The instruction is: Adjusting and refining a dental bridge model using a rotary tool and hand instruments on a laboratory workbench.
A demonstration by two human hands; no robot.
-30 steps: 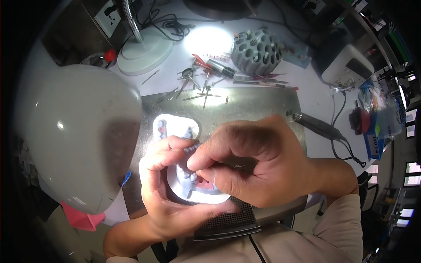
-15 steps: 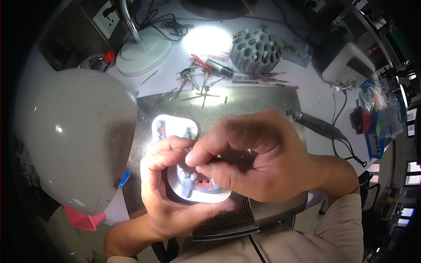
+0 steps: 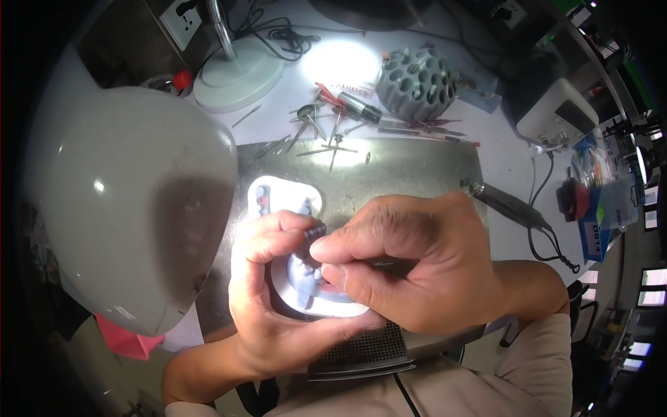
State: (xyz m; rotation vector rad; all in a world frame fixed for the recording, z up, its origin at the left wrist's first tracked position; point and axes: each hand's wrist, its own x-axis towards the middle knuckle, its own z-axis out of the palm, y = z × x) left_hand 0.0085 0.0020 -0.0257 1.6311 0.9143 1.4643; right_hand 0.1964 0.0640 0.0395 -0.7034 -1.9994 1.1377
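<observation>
Near counter (image 3: 504,167) front edge: 1 dental model (image 3: 303,281), left hand (image 3: 260,299) grip clasped round it; right hand (image 3: 431,267) grip pinched over it, contents hidden, cannot tell. Across metal plate (image 3: 410,170) right edge: 1 handpiece (image 3: 507,203). Beyond its far edge: 1 holed block (image 3: 406,101)

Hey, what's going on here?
Someone's left hand is gripping a model of teeth above a metal plate. The right hand has its thumb and a finger drawn close together at the model; I can't tell if anything small is pinched there. A dark corded tool lies off to the right, with small metal tools beyond the hands.
</observation>
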